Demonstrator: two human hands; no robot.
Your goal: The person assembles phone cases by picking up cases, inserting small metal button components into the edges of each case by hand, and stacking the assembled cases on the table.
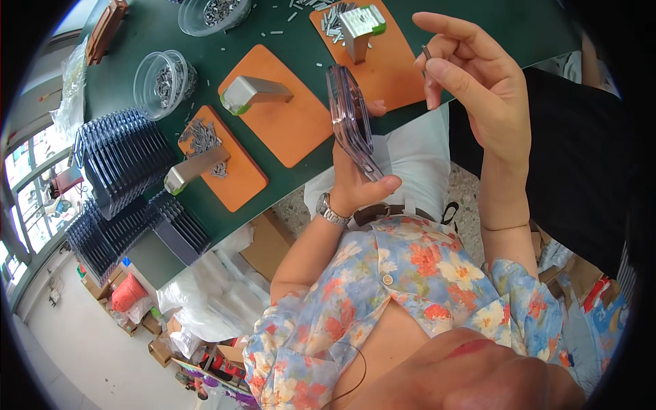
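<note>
My left hand (355,179) is wrapped round a bent, clear, purple-tinted plastic piece (350,109), raised in front of the table edge. It looks layered; I cannot tell whether it is one piece or several. My right hand (488,92) is up to the right, apart from it, pinching a small metal pin (426,52) between thumb and fingertips. Beyond the hands lies an orange board (393,65) with a bent metal bracket (357,34), green at its end, and loose pins beside it. Another orange board (294,130) with a similar bracket (256,92) is to the left.
A smaller orange board (242,181) carries a heap of small metal pins (203,140) and a bracket (197,169). Clear tubs (147,85) of metal parts stand behind on the green table (273,58). Rows of dark bent plastic pieces (123,160) fill the left end.
</note>
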